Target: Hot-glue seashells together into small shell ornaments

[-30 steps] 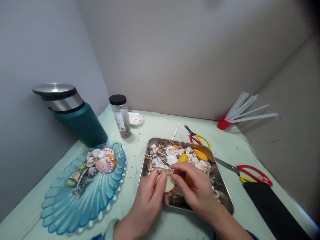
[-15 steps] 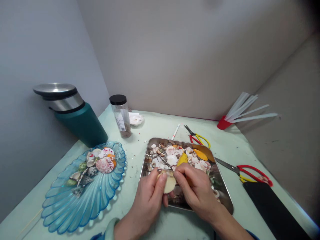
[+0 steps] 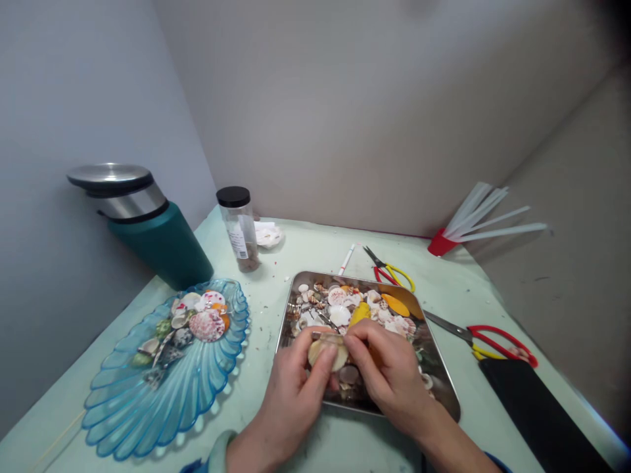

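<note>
My left hand (image 3: 300,381) grips a cream scallop shell (image 3: 323,355), its thumb pressed on the face of the shell. A thin, metallic-looking strip (image 3: 325,336) runs along the shell's upper edge. At the right end of that strip, my right hand (image 3: 387,361) pinches thumb and forefinger together; the exact contact is hidden by the fingers. Both hands are over the near part of a metal tray (image 3: 444,374) full of mixed seashells. In the tray just beyond my hands are a yellow object (image 3: 361,314), an orange oval piece (image 3: 396,305) and white shells (image 3: 339,315).
A blue shell-shaped dish (image 3: 197,401) holding shells stands left. Behind it are a teal bottle (image 3: 162,243) and a black-lidded jar (image 3: 238,230). Scissors (image 3: 497,341), small snips (image 3: 392,269), a black flat object (image 3: 532,407) and a red cup (image 3: 441,243) of translucent sticks lie rightward.
The shell has tilted in my fingers, so less of its face shows below the strip. My left thumb has shifted slightly right and down across it.
</note>
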